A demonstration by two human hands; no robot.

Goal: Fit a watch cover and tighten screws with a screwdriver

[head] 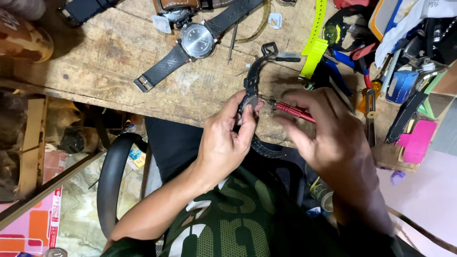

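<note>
Lower left of the frame: black chair armrest (110, 178), curved, below the edge of the wooden surface (109, 62)

Upper centre: large wristwatch (197, 41) with dark dial and black strap, flat on the surface, buckle end toward the left; thin metal pin tool (232, 43) just right of its case

Centre: left hand (227, 138), fingers closed around a small watch (248, 102) gripped at the case, held at the near edge of the surface; black strap (254, 71) of this watch rising toward the upper centre and ending in a buckle, other strap half hanging below the hand

Right of centre: right hand (328, 133), blurred, fingers pinched together on a red-handled screwdriver (293, 110); tip pointing left, at or touching the side of the held watch case, contact not resolvable

Upper right: neon yellow strap (315, 40) lying lengthwise on the surface, beside a heap of tools and straps

Far right: pink plastic piece (418, 138) at the surface edge, dark stitched strap (404, 116) just left of it
</note>
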